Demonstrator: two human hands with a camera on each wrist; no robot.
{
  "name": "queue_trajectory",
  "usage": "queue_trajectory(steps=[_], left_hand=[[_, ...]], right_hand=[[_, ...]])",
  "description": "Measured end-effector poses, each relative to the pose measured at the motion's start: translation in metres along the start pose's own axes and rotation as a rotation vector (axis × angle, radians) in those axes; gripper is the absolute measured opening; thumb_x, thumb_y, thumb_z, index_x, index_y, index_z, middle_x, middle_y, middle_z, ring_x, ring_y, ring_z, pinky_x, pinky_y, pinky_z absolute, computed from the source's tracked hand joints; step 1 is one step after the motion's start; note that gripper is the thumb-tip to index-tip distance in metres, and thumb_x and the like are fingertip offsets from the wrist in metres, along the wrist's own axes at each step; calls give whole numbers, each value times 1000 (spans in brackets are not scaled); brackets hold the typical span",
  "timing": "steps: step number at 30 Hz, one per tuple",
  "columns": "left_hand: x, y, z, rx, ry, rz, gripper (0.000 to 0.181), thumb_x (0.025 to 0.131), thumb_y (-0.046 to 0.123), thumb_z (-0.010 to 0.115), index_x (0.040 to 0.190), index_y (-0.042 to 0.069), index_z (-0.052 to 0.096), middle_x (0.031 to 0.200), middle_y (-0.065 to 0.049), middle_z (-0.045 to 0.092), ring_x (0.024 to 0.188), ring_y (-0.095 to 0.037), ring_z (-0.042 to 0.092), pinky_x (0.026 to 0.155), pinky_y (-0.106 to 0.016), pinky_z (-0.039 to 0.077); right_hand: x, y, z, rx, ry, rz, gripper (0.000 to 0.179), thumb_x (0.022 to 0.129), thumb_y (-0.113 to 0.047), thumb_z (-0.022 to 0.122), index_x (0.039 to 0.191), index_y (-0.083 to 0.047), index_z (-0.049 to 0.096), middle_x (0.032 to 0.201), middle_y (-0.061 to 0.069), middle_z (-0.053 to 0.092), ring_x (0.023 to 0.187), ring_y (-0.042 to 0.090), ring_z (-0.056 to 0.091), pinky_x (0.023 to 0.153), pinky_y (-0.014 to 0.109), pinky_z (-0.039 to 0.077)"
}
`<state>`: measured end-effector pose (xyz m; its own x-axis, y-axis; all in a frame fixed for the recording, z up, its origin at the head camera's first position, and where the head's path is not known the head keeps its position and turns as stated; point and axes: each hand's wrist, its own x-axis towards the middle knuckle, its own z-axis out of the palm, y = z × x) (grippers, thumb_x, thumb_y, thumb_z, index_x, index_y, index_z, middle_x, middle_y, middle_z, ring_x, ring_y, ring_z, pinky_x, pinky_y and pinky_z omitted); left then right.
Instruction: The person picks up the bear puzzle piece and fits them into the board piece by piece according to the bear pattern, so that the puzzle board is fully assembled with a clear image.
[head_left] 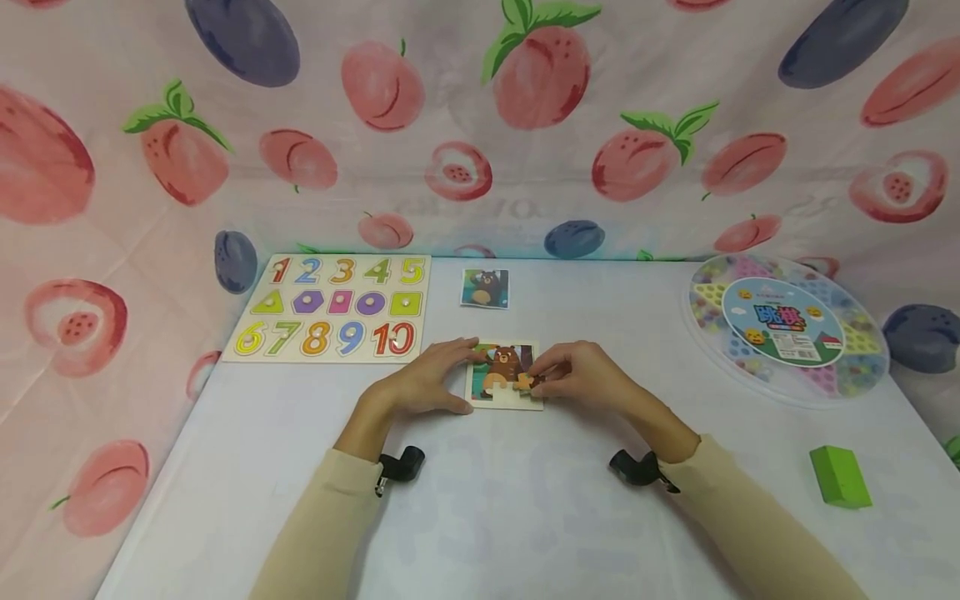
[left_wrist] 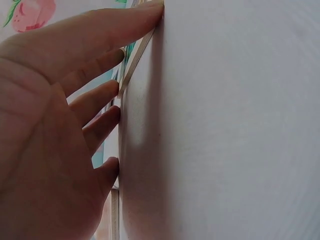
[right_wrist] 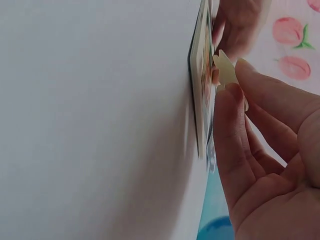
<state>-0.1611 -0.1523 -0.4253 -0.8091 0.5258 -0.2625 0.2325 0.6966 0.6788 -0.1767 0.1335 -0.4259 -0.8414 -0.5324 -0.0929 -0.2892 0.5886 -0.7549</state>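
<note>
A small jigsaw board (head_left: 510,401) with a brown bear picture lies on the white table between both hands. Bare pale wood shows along its lower part. My left hand (head_left: 420,379) is spread at the board's left side, thumb by the near corner and fingertips by the far one. Between thumb and fingers, my right hand (head_left: 588,375) pinches a jigsaw piece (head_left: 522,382) over the board's right part. In the right wrist view, the pale side of that piece (right_wrist: 227,71) shows, tilted close over the board. The right fingers partly cover the board's right edge.
A small bear picture card (head_left: 485,289) lies behind the board. To the left is a number and shape board (head_left: 330,362). A round, clear-lidded game box (head_left: 783,321) sits at the right, with a green block (head_left: 840,477) nearer. Fruit-print cloth (head_left: 450,92) hangs behind the table.
</note>
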Motion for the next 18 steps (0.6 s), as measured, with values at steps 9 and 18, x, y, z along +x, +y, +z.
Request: queue_trajectory(steps=[9,18], left_hand=[[0,1,-1,12,-11,1,68,85,22,81,147,19,53,172,-4,25,162,-30,15,133,-54,12],[0,0,-1,3,-12,9,68,85,22,82,146,19,53,171,-3,26,162,-28,16,133,-53,9]], right_hand=[[11,-16,14,-6,-34,-84,24,83,-16,84,105,-7,80,107,10,77,85,8,69,73,17,57],[15,-27,22,-5,-44,-36,21,83,-15,84,101,-6,80,105,10,76,82,8,70,72,16,57]])
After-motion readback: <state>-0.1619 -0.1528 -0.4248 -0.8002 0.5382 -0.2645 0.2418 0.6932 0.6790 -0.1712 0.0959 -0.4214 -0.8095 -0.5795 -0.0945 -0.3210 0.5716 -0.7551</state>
